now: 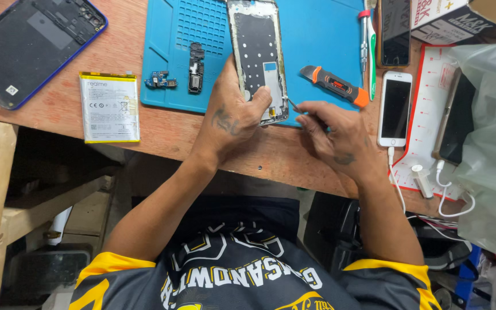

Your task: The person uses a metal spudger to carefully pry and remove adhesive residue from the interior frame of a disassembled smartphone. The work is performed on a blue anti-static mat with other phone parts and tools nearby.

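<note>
A white-labelled flat battery [110, 107] lies left of centre. A white-and-black carton [452, 17] sits upper right, with two dark phone screens [395, 108] below it.

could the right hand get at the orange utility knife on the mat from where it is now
Probably yes. The right hand sits at the blue mat's near edge, holding a thin tool, and the knife lies just beyond it with nothing between. It would have to put the tool down first.

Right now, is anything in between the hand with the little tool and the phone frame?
Nothing visible. The right hand points its thin tool straight at the phone frame, bottom corner, which the left hand holds on the blue mat.
</note>
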